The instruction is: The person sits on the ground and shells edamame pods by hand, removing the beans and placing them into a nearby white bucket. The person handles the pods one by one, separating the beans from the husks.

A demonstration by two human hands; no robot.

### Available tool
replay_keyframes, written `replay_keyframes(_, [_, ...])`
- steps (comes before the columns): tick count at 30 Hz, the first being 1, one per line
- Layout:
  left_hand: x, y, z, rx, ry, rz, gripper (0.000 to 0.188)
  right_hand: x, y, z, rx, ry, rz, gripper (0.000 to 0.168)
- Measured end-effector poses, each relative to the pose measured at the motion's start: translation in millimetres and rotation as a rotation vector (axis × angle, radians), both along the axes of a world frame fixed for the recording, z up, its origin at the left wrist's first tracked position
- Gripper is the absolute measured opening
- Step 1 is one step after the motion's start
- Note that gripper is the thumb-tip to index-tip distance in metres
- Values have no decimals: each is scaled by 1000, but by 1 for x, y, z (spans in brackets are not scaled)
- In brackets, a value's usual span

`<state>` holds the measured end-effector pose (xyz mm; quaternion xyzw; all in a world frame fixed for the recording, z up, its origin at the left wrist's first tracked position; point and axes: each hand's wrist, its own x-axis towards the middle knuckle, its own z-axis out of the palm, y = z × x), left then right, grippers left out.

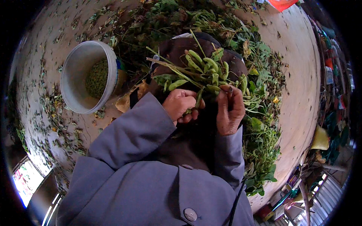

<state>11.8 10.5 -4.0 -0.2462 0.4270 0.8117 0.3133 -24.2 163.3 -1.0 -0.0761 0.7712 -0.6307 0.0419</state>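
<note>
A bunch of green bean pods [210,66] on cut stems lies across my dark-clad lap, with some leaves attached. My left hand [182,104] is curled at the lower edge of the bunch, with bits of green showing between its fingers. An upright green pod [199,97] stands against those fingers. Thumb and fingertips of my right hand [231,111] pinch the end of another pod [212,88]; the exact grip is partly hidden. To the left, a white plastic bucket [111,60] tilts in view, holding shelled green beans [98,77].
Heaped bean plants [258,141] run along my right side, and more foliage [158,21] lies ahead. Fallen leaves litter the earthen-looking floor [297,70]. A red-orange bag [282,3] is at the top edge. Piled goods and a yellow sack [320,138] line the right side.
</note>
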Motion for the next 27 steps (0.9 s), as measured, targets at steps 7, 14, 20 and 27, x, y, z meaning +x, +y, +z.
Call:
replay_keyframes(7, [6, -9, 4, -57, -7, -23, 29, 1, 4, -6, -9, -4, 3, 12])
replay_keyframes(14, [29, -33, 12, 28, 34, 70, 23, 6, 11, -6, 9, 19, 41, 13])
replay_keyframes(20, [11, -1, 28, 87, 141, 104, 18, 16, 15, -8, 118, 62, 34, 13])
replay_keyframes(27, [2, 15, 2, 87, 61, 139, 20, 22, 13, -7, 240, 183, 110, 16])
